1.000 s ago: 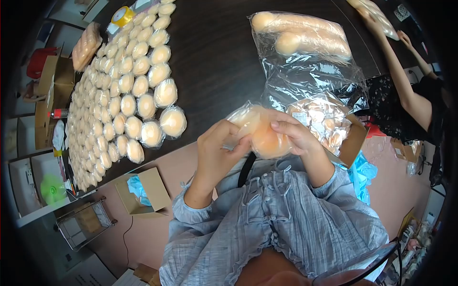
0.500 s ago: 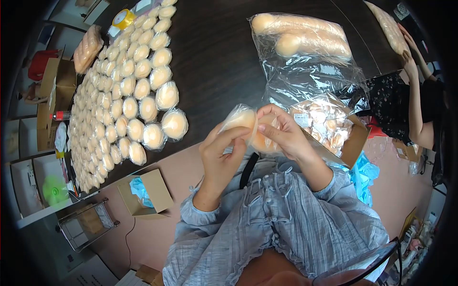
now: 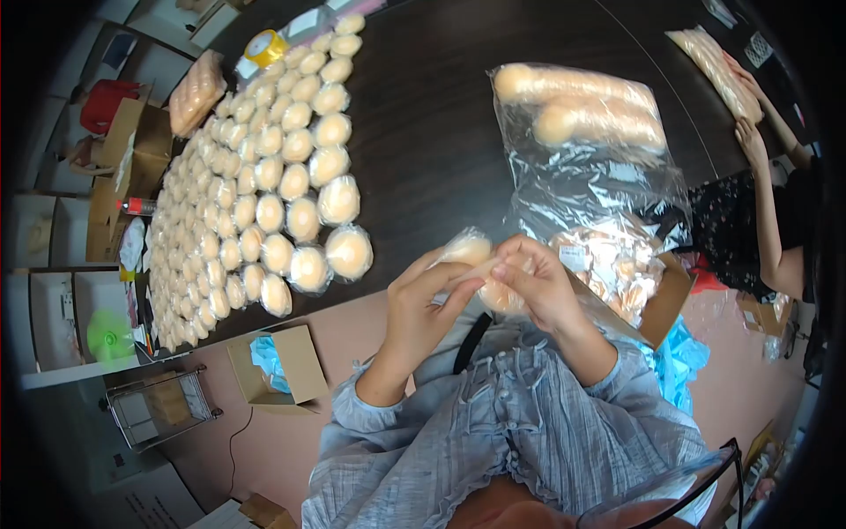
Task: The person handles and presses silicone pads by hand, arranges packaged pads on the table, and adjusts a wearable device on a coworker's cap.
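Note:
Both hands are close together over my lap at the table's edge. My left hand (image 3: 425,304) pinches a round beige piece (image 3: 467,250) in clear wrap. My right hand (image 3: 539,286) has its fingers closed on a second beige piece (image 3: 502,297), also in clear film, and the two pieces touch or nearly touch. Rows of similar wrapped round pieces (image 3: 349,253) cover the left of the dark table (image 3: 423,115). A large clear bag (image 3: 590,181) holding two long stacks of beige rounds (image 3: 608,123) lies beyond my right hand.
An open carton (image 3: 674,300) of small wrapped packets (image 3: 608,273) stands right of my right hand. Across the table, a person's hands (image 3: 749,141) touch a long wrapped stack (image 3: 714,75). Yellow tape (image 3: 265,48) sits at the far left; another carton (image 3: 304,366) is on the floor.
The view has shifted, so the table's things appear further right and lower. My hands have tilted the two pieces, and my left fingers now reach closer to my right fingertips.

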`<state>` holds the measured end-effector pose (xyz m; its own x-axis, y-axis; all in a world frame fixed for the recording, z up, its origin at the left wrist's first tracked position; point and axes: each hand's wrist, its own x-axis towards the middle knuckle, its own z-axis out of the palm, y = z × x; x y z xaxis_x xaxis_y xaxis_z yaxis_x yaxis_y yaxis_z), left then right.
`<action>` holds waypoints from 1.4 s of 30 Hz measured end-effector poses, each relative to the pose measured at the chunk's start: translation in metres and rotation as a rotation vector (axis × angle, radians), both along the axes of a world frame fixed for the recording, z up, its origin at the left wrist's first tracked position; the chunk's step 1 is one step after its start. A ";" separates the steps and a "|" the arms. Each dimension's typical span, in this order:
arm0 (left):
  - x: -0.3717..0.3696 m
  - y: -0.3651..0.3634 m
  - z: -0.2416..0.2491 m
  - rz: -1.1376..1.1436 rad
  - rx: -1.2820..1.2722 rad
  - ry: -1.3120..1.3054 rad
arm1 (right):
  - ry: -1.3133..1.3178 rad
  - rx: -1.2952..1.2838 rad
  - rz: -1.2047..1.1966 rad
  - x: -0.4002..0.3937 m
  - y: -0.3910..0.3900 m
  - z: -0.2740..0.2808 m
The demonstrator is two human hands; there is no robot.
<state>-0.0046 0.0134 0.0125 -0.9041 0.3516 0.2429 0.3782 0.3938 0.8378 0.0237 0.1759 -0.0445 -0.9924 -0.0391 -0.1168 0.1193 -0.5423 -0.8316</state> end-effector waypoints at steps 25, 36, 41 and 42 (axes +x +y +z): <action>-0.562 0.079 -0.111 0.319 -0.918 0.741 | -0.329 -0.449 0.264 -0.093 0.062 -0.001; -0.314 0.066 0.084 -0.117 -0.411 0.380 | -0.121 -0.493 0.085 -0.076 0.038 0.012; -0.107 0.038 0.068 -0.703 -0.469 0.446 | -0.137 -0.352 0.057 -0.057 0.026 0.019; -0.089 0.031 0.056 -0.664 -0.476 0.445 | -0.130 -0.317 0.049 -0.052 0.023 0.019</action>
